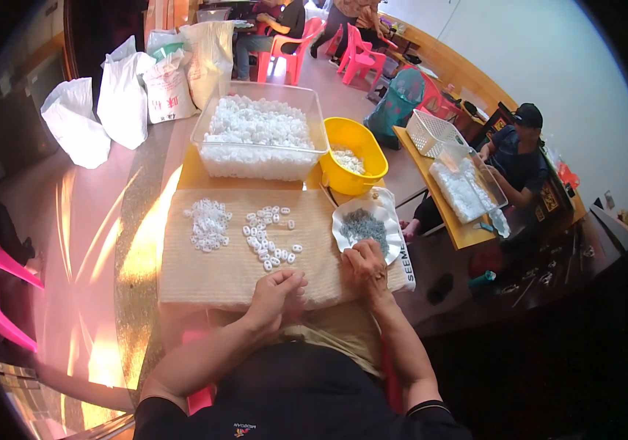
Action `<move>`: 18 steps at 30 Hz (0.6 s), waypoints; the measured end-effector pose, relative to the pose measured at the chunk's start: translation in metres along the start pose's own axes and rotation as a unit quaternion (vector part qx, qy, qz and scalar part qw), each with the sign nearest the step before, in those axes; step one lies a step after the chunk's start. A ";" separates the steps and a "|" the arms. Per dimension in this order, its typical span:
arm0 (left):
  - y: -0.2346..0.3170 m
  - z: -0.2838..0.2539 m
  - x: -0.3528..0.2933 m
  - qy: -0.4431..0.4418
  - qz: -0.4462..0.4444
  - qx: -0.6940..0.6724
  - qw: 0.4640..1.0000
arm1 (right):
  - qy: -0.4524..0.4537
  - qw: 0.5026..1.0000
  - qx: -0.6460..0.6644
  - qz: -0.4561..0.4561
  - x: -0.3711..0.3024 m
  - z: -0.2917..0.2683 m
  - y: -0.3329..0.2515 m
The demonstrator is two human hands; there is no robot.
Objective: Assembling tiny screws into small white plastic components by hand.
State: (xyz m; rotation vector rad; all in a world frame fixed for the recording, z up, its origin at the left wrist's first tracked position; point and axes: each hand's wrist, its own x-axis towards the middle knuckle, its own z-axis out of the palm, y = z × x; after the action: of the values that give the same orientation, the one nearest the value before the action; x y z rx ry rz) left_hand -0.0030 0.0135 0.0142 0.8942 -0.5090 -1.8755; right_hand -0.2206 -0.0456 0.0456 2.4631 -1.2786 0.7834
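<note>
My left hand (276, 297) is over the near edge of a tan corrugated mat (182, 282), its fingers curled together; whatever they may hold is too small to make out. Over the near rim of a white scalloped dish (341, 220) is my right hand (367, 265), fingers bent down and pressed together at the small grey metal pieces (364, 226). Its fingertips are partly hidden. On the mat, small white oval plastic parts with two dark spots (261, 242) lie in a loose curve. To their left is a denser pile of white plastic parts (209, 224).
Behind the mat stand a clear bin (259, 158) heaped with white parts and a yellow tub (336, 136). White sacks (123, 95) are at far left. At right, a person (523, 158) sits by a wooden table (468, 236). Pink chairs (362, 55) stand farther back.
</note>
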 end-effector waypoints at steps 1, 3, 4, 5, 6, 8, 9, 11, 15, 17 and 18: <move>0.000 -0.001 0.000 -0.001 0.005 0.002 1.000 | -0.009 1.000 -0.003 0.002 0.000 0.001 -0.001; 0.000 -0.001 0.000 -0.009 0.003 0.002 1.000 | -0.003 1.000 -0.011 0.000 -0.004 0.007 0.003; 0.001 -0.001 0.000 -0.008 0.009 0.004 1.000 | 0.000 1.000 -0.004 0.020 -0.005 0.008 0.002; 0.002 0.000 0.000 -0.012 0.008 0.007 1.000 | 0.001 0.999 0.003 0.039 -0.005 0.009 0.001; 0.002 0.000 -0.001 -0.016 0.007 0.009 1.000 | 0.004 0.999 0.006 0.036 -0.006 0.010 0.002; -0.001 -0.002 0.001 -0.020 0.015 0.007 1.000 | 0.008 1.000 -0.005 0.016 -0.007 0.010 0.004; -0.001 -0.002 0.001 -0.026 0.020 0.004 0.999 | 0.010 1.000 -0.003 0.014 -0.007 0.009 0.003; 0.000 0.001 -0.001 -0.017 0.023 0.007 1.000 | 0.010 1.000 0.006 0.021 -0.007 0.006 0.000; 0.002 0.010 -0.008 -0.010 0.019 0.016 1.000 | 0.020 0.997 0.065 0.048 -0.010 0.000 -0.011; -0.001 0.010 -0.008 -0.017 0.019 0.013 1.000 | 0.026 0.989 0.135 0.060 -0.015 0.004 -0.014; -0.002 0.009 -0.009 -0.026 0.020 0.010 0.999 | 0.021 0.988 0.137 0.063 -0.016 0.004 -0.017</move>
State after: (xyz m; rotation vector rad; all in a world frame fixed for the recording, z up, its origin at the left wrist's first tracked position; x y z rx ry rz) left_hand -0.0090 0.0217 0.0221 0.8429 -0.5741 -1.8647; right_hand -0.2132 -0.0269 0.0341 2.5744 -1.4049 1.1052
